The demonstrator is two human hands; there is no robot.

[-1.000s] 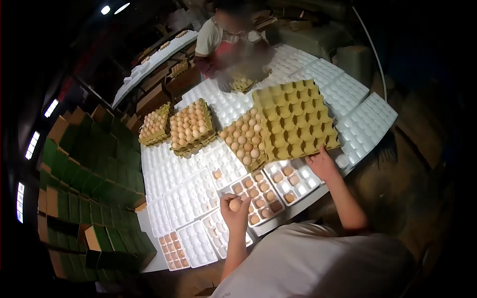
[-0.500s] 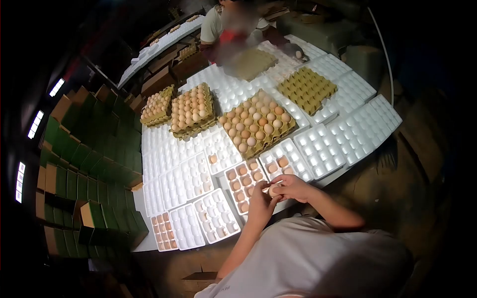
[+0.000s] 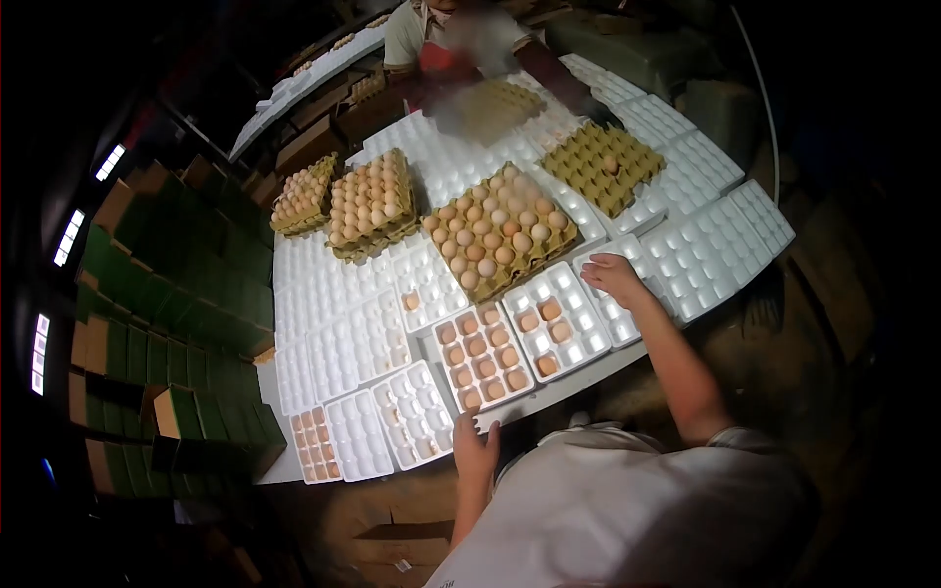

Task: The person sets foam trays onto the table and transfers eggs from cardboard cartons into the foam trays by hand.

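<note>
At table's (image 3: 520,405) near edge, your left hand (image 3: 476,446) thumb and fingers spread, beside egg-filled tray (image 3: 491,353); your right hand (image 3: 610,276) over white tray (image 3: 619,323), fingers seemingly loose, contact unclear.

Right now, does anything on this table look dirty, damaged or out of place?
Yes: one white tray at the near left looks spotted brown, perhaps dirt, unlike the cleaner tray on its left. Also, a lone egg sits in an otherwise empty yellow tray.

Stacked egg flats (image 3: 377,245) stand left of the central egg flat (image 3: 529,266), with an egg carton (image 3: 492,353) before it. Behind, through the blur, probably lies a further flat (image 3: 505,101).
</note>
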